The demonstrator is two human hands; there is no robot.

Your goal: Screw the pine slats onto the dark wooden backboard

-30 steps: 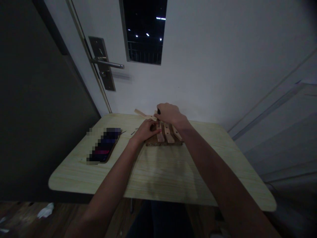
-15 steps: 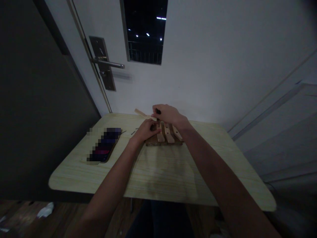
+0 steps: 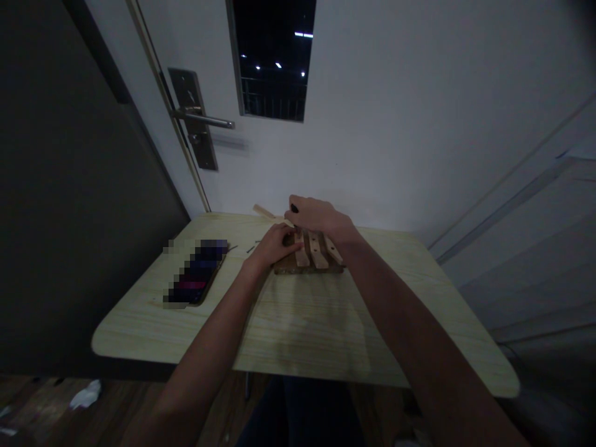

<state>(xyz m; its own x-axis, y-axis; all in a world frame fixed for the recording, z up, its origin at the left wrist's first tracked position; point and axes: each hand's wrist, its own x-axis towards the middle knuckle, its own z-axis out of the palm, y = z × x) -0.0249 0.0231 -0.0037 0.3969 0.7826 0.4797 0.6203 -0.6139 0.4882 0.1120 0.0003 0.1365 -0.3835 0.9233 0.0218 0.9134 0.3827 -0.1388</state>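
A small dark wooden board (image 3: 284, 267) with several pale wooden slats (image 3: 318, 253) across it lies at the far middle of the table (image 3: 298, 323). My left hand (image 3: 274, 243) rests on the board's left end, fingers curled and pressing against the leftmost slat. My right hand (image 3: 315, 216) hovers over the board's far end, closed around a small dark tool (image 3: 294, 208) whose tip shows by the thumb. What the tool is I cannot make out. A loose pale wooden stick (image 3: 264, 212) lies just behind the hands.
A phone (image 3: 198, 279) with a blurred screen lies on the table's left part. A few small nails (image 3: 251, 248) lie between it and the board. A white door with a metal handle (image 3: 203, 118) stands right behind the table. Crumpled paper (image 3: 85, 395) lies on the floor at left.
My right hand has lifted slightly and shifted a little left over the board's far end. The left hand and the board have stayed in place.
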